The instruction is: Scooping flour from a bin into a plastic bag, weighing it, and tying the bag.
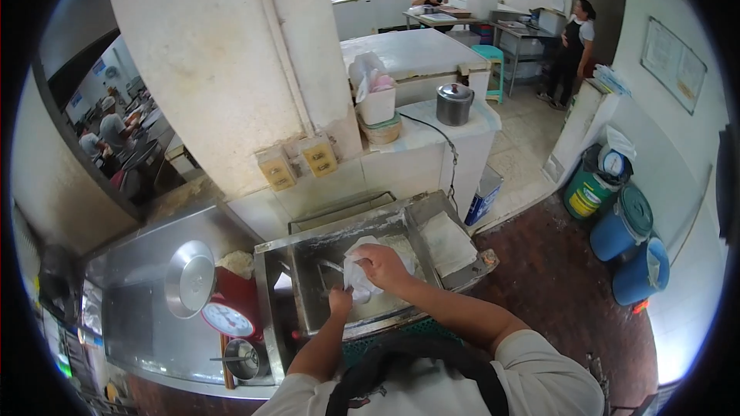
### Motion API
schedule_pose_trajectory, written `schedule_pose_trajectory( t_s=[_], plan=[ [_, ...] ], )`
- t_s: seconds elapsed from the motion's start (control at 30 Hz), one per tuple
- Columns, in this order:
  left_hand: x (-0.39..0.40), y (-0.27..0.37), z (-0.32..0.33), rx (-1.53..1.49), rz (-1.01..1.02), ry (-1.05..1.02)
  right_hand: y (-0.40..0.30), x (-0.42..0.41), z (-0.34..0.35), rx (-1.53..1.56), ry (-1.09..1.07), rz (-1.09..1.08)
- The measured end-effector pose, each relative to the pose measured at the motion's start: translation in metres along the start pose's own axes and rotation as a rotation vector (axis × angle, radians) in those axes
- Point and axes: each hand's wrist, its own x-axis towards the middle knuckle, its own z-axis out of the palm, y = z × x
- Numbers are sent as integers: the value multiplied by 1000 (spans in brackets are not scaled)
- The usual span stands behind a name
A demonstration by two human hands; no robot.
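Both my hands are on a white translucent plastic bag point(361, 287) over a deep metal bin point(312, 309). My left hand point(340, 301) grips the bag's lower left edge. My right hand point(380, 266) pinches its upper part, with the fingers curled over. Pale powder, which looks like flour point(376, 309), lies in the bin below the bag. A curved metal piece point(330, 266) shows at the bin's left, partly hidden by the bag. The bag's contents cannot be made out.
Left of the bin stands a red dial scale point(232, 312) with a metal pan point(189, 279). A metal bowl point(244, 360) holds a utensil. A white cloth or paper sheet point(448, 242) lies right of the bin. Blue lidded drums point(618, 225) line the right wall. Two people stand farther back.
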Motion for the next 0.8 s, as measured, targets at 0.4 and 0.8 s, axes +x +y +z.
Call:
schedule_pose_trajectory(
  t_s=[0.4,0.8],
  plan=[
    [11,2,-52,6,178,62,69,-59,-66,-200,296,221],
    [31,25,-88,163,165,52,78,-64,-48,-314,228,260]
  ],
)
